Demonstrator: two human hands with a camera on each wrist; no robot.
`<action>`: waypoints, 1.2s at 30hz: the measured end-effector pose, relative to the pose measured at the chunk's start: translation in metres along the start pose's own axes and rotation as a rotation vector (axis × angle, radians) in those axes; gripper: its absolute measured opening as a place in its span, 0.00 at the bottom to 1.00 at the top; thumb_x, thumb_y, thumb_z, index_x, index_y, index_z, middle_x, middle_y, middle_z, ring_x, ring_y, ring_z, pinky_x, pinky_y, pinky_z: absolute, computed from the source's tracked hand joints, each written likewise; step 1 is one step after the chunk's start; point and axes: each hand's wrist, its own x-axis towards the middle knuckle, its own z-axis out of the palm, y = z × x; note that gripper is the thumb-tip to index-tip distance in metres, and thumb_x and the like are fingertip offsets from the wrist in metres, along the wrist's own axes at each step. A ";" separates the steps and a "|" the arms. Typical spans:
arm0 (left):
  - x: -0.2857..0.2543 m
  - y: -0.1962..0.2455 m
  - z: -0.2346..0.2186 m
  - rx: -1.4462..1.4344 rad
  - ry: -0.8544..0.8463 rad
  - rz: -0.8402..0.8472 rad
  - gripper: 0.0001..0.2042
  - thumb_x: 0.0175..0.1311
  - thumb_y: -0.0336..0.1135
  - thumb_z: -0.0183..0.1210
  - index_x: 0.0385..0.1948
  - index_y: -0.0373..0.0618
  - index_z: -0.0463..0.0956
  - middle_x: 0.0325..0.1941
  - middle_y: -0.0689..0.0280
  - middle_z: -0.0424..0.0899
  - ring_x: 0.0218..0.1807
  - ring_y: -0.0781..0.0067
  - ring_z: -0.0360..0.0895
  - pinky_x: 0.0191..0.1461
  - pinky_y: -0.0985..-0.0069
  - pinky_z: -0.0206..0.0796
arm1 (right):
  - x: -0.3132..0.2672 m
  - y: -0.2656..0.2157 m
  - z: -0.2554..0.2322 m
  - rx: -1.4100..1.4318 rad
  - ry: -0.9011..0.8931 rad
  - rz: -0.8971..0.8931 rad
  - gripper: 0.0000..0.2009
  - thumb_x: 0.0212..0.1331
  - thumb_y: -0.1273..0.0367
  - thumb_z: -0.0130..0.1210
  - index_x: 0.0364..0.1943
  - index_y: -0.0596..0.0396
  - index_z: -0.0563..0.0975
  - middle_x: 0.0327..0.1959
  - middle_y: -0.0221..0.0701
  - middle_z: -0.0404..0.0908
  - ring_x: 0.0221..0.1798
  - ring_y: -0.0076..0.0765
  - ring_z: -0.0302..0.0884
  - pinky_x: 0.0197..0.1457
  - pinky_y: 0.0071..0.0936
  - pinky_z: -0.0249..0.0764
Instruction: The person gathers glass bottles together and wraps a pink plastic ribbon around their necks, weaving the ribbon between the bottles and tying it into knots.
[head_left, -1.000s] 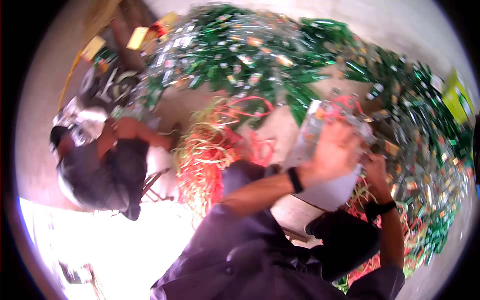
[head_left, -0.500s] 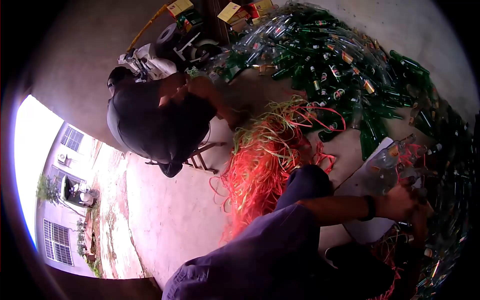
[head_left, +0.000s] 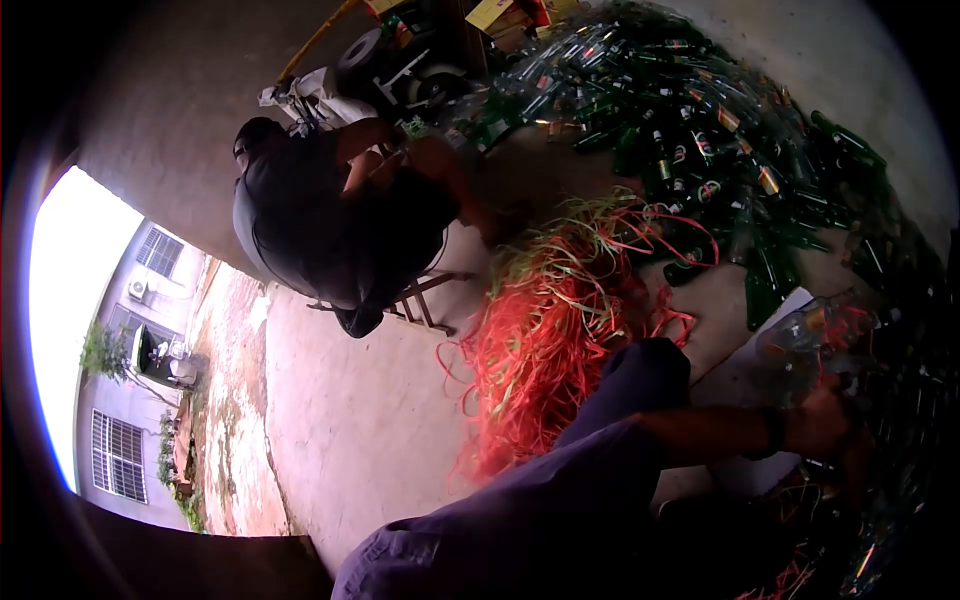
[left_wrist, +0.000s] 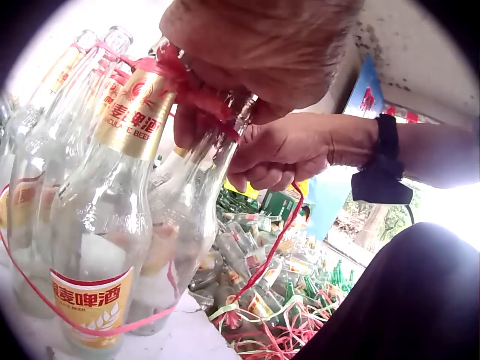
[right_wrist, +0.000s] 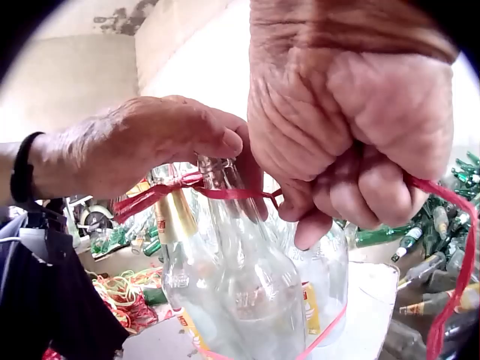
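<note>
Clear glass beer bottles (left_wrist: 101, 202) with gold neck labels stand in a bundle on a white board (right_wrist: 371, 292). A thin pink band runs round their lower bodies, and red plastic strapping (right_wrist: 225, 193) is wound about their necks. My left hand (left_wrist: 262, 52) grips a bottle neck at the near side of the bundle, thumb by its mouth and fingers curled behind. Right beside it, my right hand (right_wrist: 352, 127) is curled round the strapping, whose loose tail hangs from the fist. In the head view both hands are dim at the right, the left hand (head_left: 825, 425) overlapping the right.
A tangled heap of red and green strapping (head_left: 540, 350) lies on the floor left of my knee. Green and clear bottles (head_left: 690, 130) are piled along the wall. Another person (head_left: 335, 220) sits on a low wooden stool (head_left: 425, 300) to the left.
My head view has swung left, shifting the bundle and hands to the right edge. My left hand has gone from above the bundle to the bottle necks, close against my right hand.
</note>
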 end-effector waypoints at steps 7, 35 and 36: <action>-0.001 -0.001 0.006 0.058 -0.033 -0.009 0.15 0.51 0.42 0.58 0.37 0.45 0.83 0.38 0.59 0.84 0.44 0.65 0.81 0.66 0.56 0.49 | -0.027 -0.064 -0.045 -0.207 -0.197 -0.314 0.16 0.55 0.63 0.58 0.42 0.61 0.80 0.41 0.47 0.83 0.45 0.51 0.82 0.48 0.45 0.75; 0.012 0.008 -0.014 0.081 -0.126 -0.004 0.16 0.61 0.39 0.52 0.49 0.46 0.76 0.25 0.58 0.84 0.33 0.57 0.82 0.55 0.61 0.64 | -0.039 -0.054 -0.002 -0.092 0.095 -0.071 0.12 0.54 0.62 0.57 0.25 0.58 0.82 0.29 0.50 0.82 0.33 0.61 0.81 0.37 0.50 0.75; 0.012 0.008 -0.014 0.112 -0.120 -0.006 0.16 0.61 0.39 0.52 0.50 0.48 0.76 0.25 0.58 0.84 0.33 0.58 0.82 0.53 0.61 0.64 | -0.040 -0.061 -0.003 -0.092 0.104 -0.053 0.12 0.54 0.62 0.57 0.25 0.58 0.82 0.29 0.50 0.82 0.33 0.61 0.81 0.37 0.50 0.75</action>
